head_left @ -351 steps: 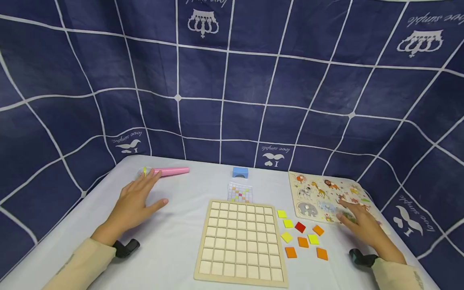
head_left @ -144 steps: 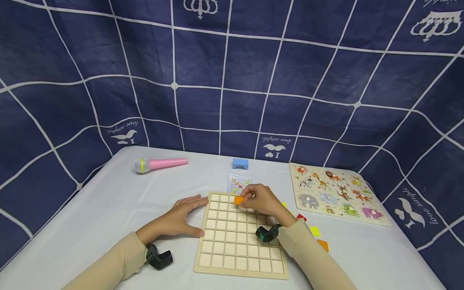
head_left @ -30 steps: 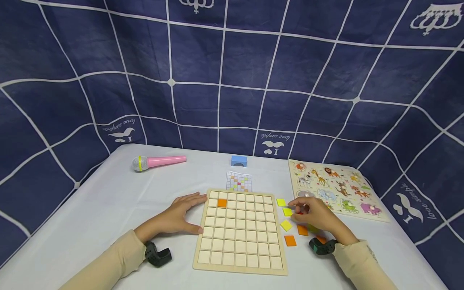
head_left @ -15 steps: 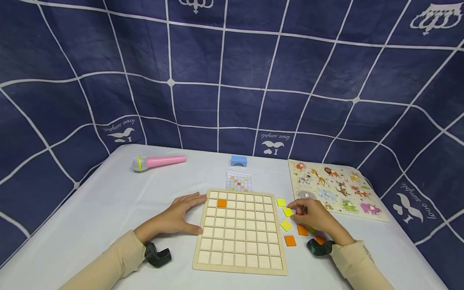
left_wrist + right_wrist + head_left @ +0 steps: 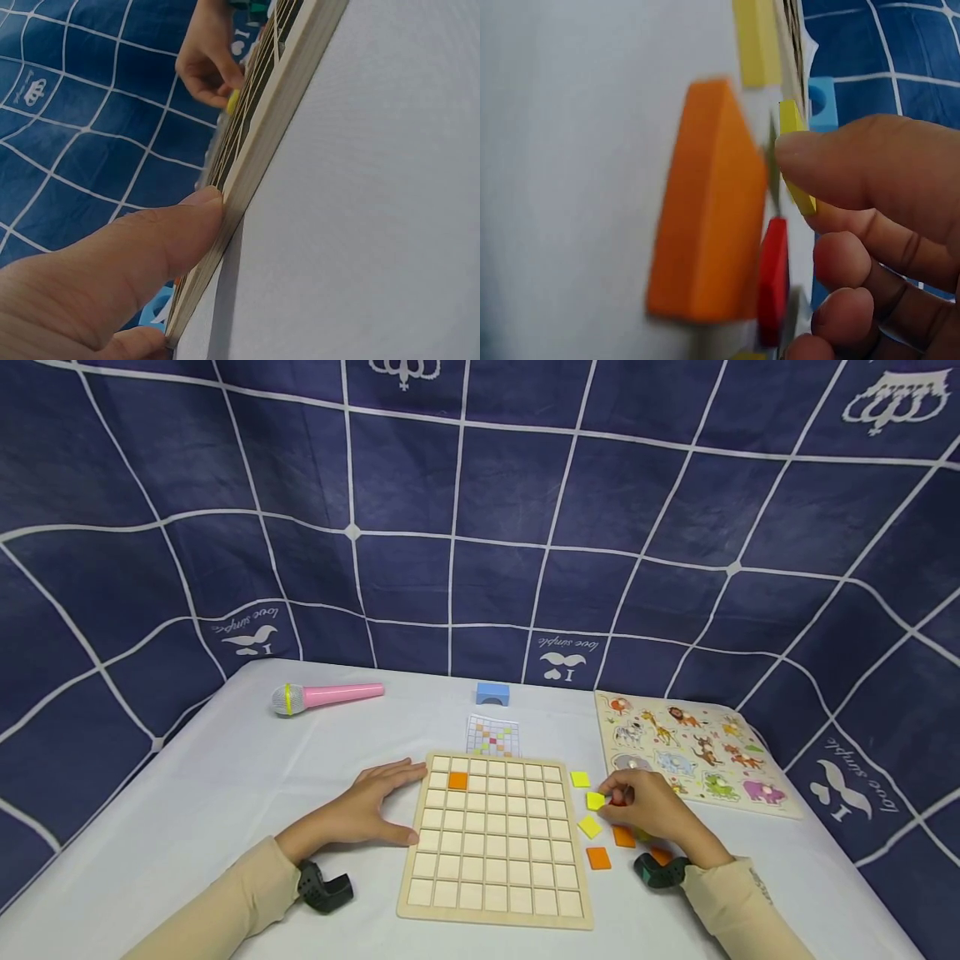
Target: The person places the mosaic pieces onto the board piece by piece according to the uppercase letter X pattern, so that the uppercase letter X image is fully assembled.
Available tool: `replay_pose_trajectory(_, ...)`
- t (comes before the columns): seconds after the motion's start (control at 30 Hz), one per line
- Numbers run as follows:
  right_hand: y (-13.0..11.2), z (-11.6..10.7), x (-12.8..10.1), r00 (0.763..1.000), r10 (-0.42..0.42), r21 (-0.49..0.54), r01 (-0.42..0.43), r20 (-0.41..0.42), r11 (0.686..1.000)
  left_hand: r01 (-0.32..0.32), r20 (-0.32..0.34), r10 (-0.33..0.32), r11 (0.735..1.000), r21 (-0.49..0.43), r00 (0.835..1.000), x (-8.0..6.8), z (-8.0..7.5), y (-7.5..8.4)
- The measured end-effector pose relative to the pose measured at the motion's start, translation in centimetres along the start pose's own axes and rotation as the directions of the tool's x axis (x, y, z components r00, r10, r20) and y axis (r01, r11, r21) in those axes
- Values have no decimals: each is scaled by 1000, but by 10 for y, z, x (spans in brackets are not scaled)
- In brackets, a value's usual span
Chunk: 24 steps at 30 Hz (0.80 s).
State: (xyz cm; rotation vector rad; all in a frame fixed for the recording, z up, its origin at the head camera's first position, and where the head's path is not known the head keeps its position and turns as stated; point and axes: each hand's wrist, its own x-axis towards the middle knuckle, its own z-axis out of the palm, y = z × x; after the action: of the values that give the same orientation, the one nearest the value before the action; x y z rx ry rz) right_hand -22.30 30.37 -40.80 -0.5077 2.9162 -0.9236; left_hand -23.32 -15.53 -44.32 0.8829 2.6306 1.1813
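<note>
The right hand (image 5: pixel 647 810) pinches 1 yellow tile (image 5: pixel 596 800) between thumb and curled fingers, just beside the right edge of the wooden grid board (image 5: pixel 495 839), with its edge lifted off the white table (image 5: pixel 225 793). The left hand (image 5: pixel 367 806) lies flat with straight fingers, its thumb touching the board's left edge. 1 orange tile (image 5: pixel 457 781) sits in the board's top row, 2nd cell from the left. Loose yellow and orange tiles (image 5: pixel 600 857) lie right of the board.
</note>
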Motion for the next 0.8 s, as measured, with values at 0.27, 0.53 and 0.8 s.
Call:
replay_pose_trajectory(0.27,-11,-1,1,999,-35,13,35,1,999,5,1,-5,1000,-2,1000,0,0,0)
replay_pose_trajectory(0.53,-20,3,11,997,-75,12,75,-1,997,1,-1,-1,1000,8,1000,0,-1,0)
replay_pose_trajectory(0.8,-32,8,21,995,-95,12,94,8,995,-6,1,6,1000,-5,1000,1,0,-1)
